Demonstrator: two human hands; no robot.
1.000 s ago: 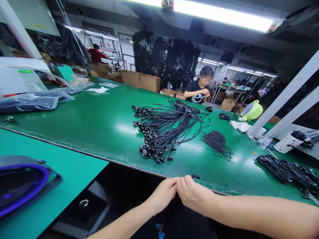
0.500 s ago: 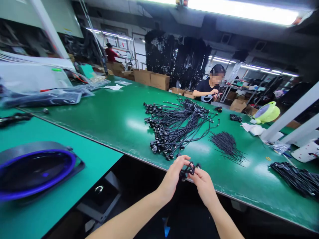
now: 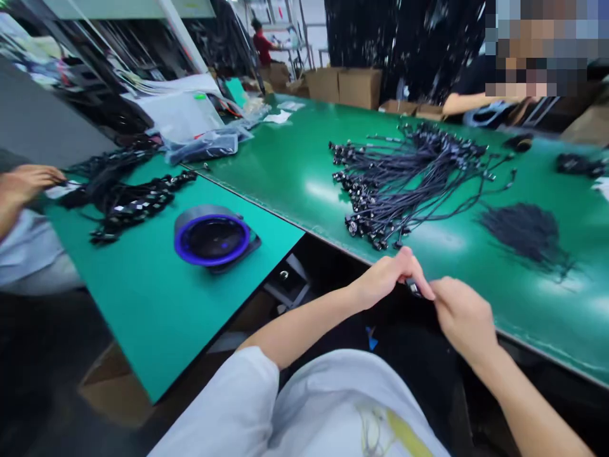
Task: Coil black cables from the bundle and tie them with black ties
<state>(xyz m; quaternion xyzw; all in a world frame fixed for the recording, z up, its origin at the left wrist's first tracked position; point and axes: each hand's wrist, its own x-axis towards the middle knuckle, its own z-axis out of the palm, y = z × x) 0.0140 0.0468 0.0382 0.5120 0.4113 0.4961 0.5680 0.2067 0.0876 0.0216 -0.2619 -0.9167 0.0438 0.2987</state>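
At the front edge of the green table, my left hand [image 3: 387,276] is closed around a black cable [image 3: 413,287], whose small metal-faced connector end shows under the fingers. My right hand [image 3: 464,314] is closed against the left fingertips, pinching at the same cable; most of it is hidden in the hands. Just beyond lies a wide pile of black cables [image 3: 413,178], their connector ends fanned to the left. Right of that pile is a bunch of thin black ties or strips [image 3: 521,231].
A blue-rimmed black fan-like device [image 3: 214,238] stands on the left table [image 3: 157,330]. Another person's hand [image 3: 31,181] touches more black cables [image 3: 137,197] there. Plastic-bagged items [image 3: 204,147] lie behind. Across the table sits a co-worker [image 3: 476,95]; a gap separates the tables.
The view has swung left and down, bringing the left table and a neighbour's hand into sight. My hands have changed their hold, and less of the black cable shows between them.
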